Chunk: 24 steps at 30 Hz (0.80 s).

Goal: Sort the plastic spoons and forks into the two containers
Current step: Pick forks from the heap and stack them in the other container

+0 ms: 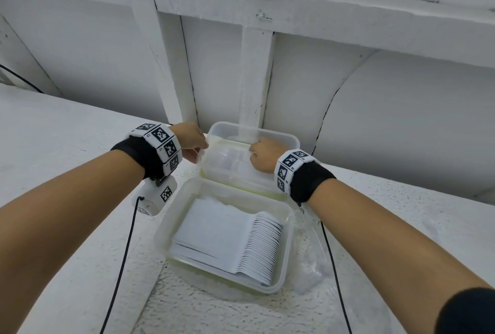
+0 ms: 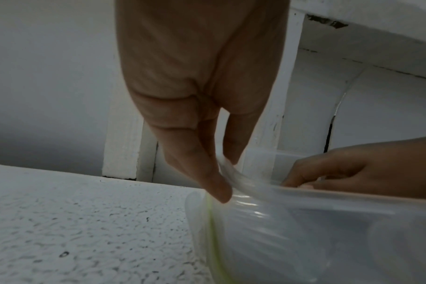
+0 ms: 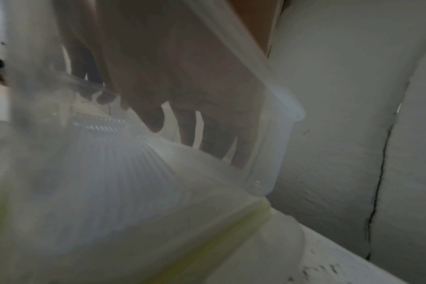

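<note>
- My left hand (image 1: 191,140): fingers (image 2: 216,184) pinching a clear plastic bag (image 2: 234,173) over the far container (image 1: 284,138), 12 o'clock.
- My right hand (image 1: 263,154): fingers curled on the same bag.
- Near container (image 1: 171,215), 6 o'clock on the worktop (image 1: 67,151): a stack of white plastic cutlery (image 1: 257,245).

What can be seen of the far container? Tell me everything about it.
The far container is a clear, frosted plastic box with rounded corners and a yellow-green seal line. It sits on the white textured surface against the wall, directly behind the near container. A stack of white plastic cutlery shows dimly inside. The left hand pinches clear film at its left side; the right hand curls over the right side.
</note>
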{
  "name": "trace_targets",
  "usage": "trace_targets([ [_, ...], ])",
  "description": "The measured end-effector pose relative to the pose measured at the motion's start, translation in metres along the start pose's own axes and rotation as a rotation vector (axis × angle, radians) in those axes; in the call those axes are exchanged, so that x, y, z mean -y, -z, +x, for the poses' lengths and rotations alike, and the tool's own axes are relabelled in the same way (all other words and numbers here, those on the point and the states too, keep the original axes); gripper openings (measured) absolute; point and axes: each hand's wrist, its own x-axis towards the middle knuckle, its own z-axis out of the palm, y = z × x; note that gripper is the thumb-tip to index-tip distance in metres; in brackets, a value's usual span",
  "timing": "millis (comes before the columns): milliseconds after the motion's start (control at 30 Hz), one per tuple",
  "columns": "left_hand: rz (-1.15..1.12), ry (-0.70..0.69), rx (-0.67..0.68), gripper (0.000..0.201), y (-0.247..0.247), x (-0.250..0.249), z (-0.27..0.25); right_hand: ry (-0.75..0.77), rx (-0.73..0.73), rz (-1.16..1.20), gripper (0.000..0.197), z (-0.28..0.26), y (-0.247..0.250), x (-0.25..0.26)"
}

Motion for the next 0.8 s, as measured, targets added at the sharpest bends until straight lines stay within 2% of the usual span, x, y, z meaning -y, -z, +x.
trace_targets([
  [133, -0.017, -0.003, -0.004, 0.013, 0.0, 0.002, 0.001, 0.021, 0.043, 0.148, 0.037, -0.004, 0.003, 0.005],
  [300, -0.048, 0.002, -0.007, 0.017, -0.002, 0.002, -0.005, 0.001, 0.068, 0.153, 0.046, -0.01, 0.005, 0.0],
  [367, 0.024, -0.003, -0.025, 0.022, -0.002, -0.001, -0.013, 0.02, 0.03, 0.157, 0.046, -0.017, 0.008, -0.002],
  [433, 0.176, -0.035, -0.101, 0.024, -0.001, -0.004, -0.023, 0.048, -0.043, 0.15, 0.043, -0.03, 0.015, -0.005],
  [500, 0.235, -0.09, -0.199, 0.026, 0.0, -0.007, -0.032, 0.079, -0.121, 0.137, 0.041, -0.052, 0.025, -0.007],
  [633, 0.129, -0.24, -0.305, 0.029, -0.007, -0.013, -0.06, 0.122, -0.209, 0.207, 0.039, -0.111, 0.041, -0.014],
  [733, 0.052, -0.406, -0.321, 0.028, -0.022, -0.023, -0.097, 0.113, -0.248, 0.219, 0.037, -0.161, 0.04, -0.024],
  [800, -0.015, -0.51, -0.274, 0.022, -0.039, -0.032, -0.127, 0.093, -0.245, 0.211, 0.036, -0.195, 0.033, -0.033],
])
